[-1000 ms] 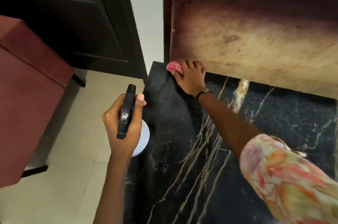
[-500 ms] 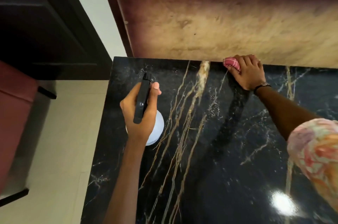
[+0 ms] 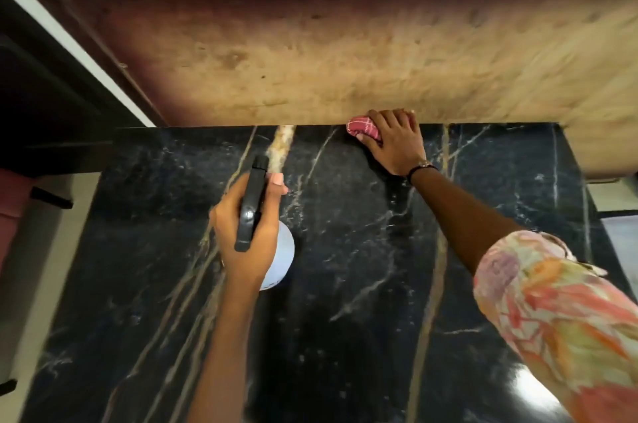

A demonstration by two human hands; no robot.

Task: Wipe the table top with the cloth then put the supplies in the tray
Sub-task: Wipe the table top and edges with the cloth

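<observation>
So the black marble table top (image 3: 345,301) fills most of the frame, and it butts up against a wooden panel (image 3: 345,53) across the top. The right hand (image 3: 393,142) is at that far edge, upper middle of the frame, pressing down on a bunched pink cloth (image 3: 362,127); the unwiped stretch looks to run along the edge either side. The left hand (image 3: 245,232), centre-left, is wrapped round a spray bottle (image 3: 253,201), nozzle pointing up-frame. No tray in view, so nothing stowed yet.

Home: marble table (image 3: 345,284), tiled floor (image 3: 51,232)
</observation>
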